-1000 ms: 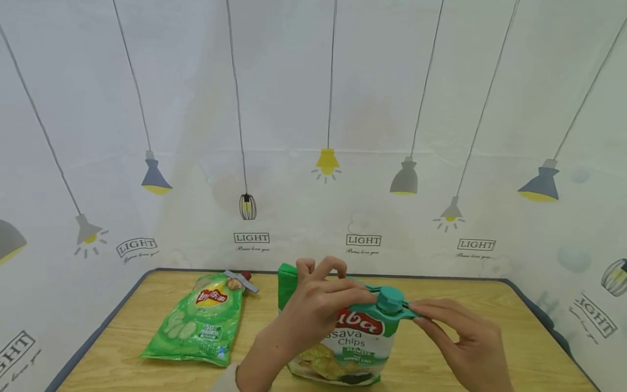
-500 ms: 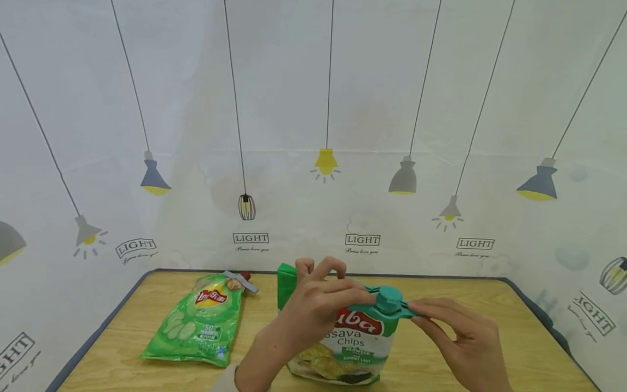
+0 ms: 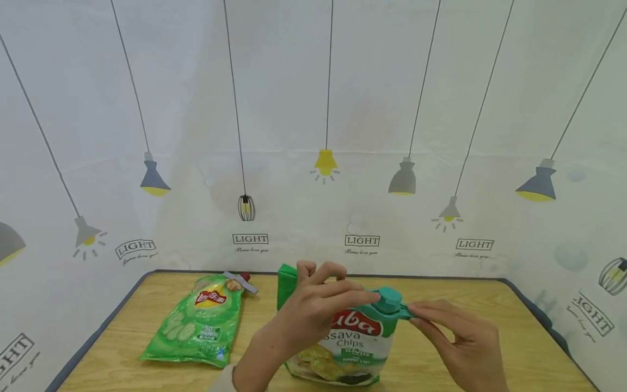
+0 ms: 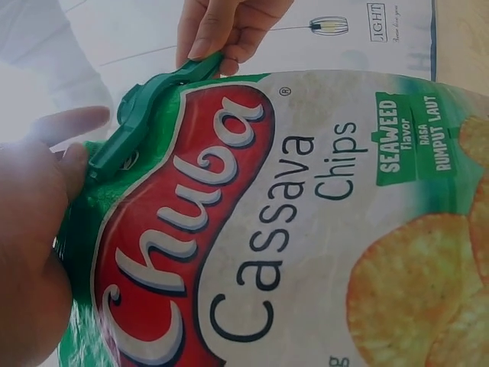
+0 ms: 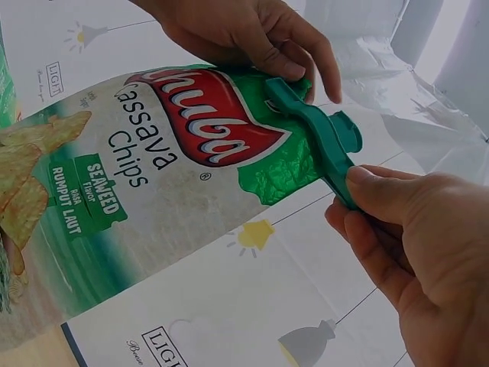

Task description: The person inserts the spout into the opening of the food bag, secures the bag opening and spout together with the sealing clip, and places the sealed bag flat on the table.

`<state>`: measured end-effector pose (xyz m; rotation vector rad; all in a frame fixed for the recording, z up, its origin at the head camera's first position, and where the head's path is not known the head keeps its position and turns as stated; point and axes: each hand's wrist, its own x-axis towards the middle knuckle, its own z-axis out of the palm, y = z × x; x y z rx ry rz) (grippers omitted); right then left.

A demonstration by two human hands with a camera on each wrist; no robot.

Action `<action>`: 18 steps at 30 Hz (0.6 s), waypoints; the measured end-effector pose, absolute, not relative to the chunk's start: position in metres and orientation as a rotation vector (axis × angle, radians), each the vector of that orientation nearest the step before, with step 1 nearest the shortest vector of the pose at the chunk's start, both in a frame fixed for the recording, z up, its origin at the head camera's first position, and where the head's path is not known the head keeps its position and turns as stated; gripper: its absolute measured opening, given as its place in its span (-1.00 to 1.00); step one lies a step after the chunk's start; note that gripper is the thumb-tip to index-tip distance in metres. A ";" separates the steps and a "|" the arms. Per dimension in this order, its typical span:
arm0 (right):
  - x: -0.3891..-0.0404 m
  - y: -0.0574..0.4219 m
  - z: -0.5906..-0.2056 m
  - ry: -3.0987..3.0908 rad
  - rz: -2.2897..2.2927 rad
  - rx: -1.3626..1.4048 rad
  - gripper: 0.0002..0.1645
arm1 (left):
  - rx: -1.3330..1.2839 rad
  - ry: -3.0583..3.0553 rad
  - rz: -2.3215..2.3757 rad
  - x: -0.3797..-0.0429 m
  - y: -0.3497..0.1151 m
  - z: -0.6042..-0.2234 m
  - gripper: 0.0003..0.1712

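Observation:
A green and white bag of cassava chips stands upright on the table, its top edge held in a teal bag clip with a round cap. My left hand grips the bag's top left part, thumb in front, by the clip's left end. Its index finger reaches along the clip to the cap. My right hand pinches the clip's right end between thumb and fingers, as the right wrist view also shows. The left hand covers part of the bag's front in the head view.
To the left lies a green bag of potato chips, a grey clip across its top corner. The wooden table has a dark edge. Behind it hangs a white sheet printed with lamps.
My left index finger has shifted slightly right onto the cap. The clip's bars behind the cap, visible before, are now mostly out of sight. The right hand stays on the clip's end.

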<state>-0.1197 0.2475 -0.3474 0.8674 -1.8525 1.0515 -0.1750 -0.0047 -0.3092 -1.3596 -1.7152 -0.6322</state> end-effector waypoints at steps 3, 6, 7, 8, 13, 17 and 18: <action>-0.118 0.246 -0.348 -1.857 1.069 0.855 -0.67 | -1.370 -1.699 -0.635 -0.175 -0.005 -0.308 -0.68; -0.119 0.245 -0.348 -1.834 1.086 0.861 -0.69 | -1.385 -1.688 -0.651 -0.175 -0.005 -0.307 -0.69; -0.119 0.244 -0.348 -1.821 1.092 0.867 -0.70 | -1.387 -1.694 -0.652 -0.175 -0.005 -0.306 -0.69; -0.120 0.244 -0.348 -1.810 1.096 0.872 -0.71 | -1.387 -1.703 -0.650 -0.174 -0.005 -0.306 -0.67; -0.121 0.243 -0.350 -1.769 1.139 0.903 -0.72 | -1.288 -1.806 -0.524 -0.172 -0.007 -0.305 -0.41; -0.121 0.242 -0.352 -1.740 1.199 0.923 -0.70 | -1.164 -1.866 -0.401 -0.171 -0.009 -0.307 -0.32; -0.121 0.241 -0.352 -1.725 1.223 0.930 -0.69 | -1.149 -1.886 -0.389 -0.171 -0.009 -0.308 -0.33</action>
